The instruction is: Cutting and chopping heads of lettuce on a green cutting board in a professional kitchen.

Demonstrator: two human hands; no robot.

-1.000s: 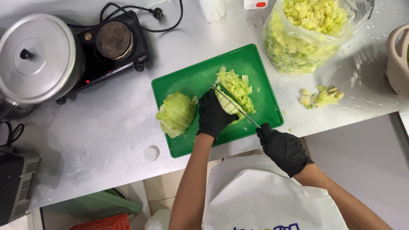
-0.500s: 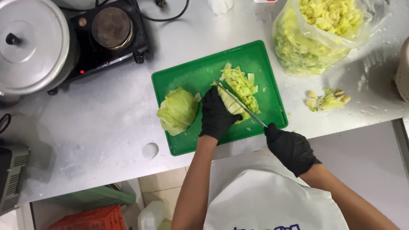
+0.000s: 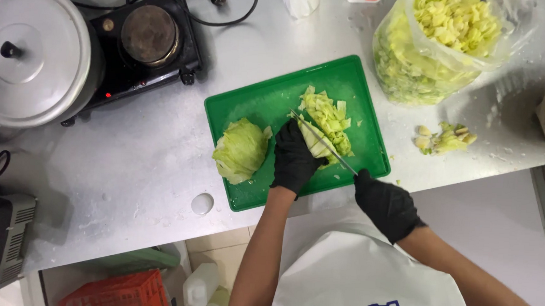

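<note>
Hands unchanged since earlier frame: left hand (image 3: 294, 160) pressing cabbage piece (image 3: 318, 143), right hand (image 3: 386, 204) gripping knife (image 3: 323, 142). Plastic bag (image 3: 443, 50) holds chopped cabbage.

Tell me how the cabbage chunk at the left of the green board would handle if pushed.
The cabbage chunk looks rounded, so it would probably rock or roll rather than slide. Its loose, crinkled outer leaves may well flop or peel off. It seems light for its bulk, leafy rather than solid.
</note>
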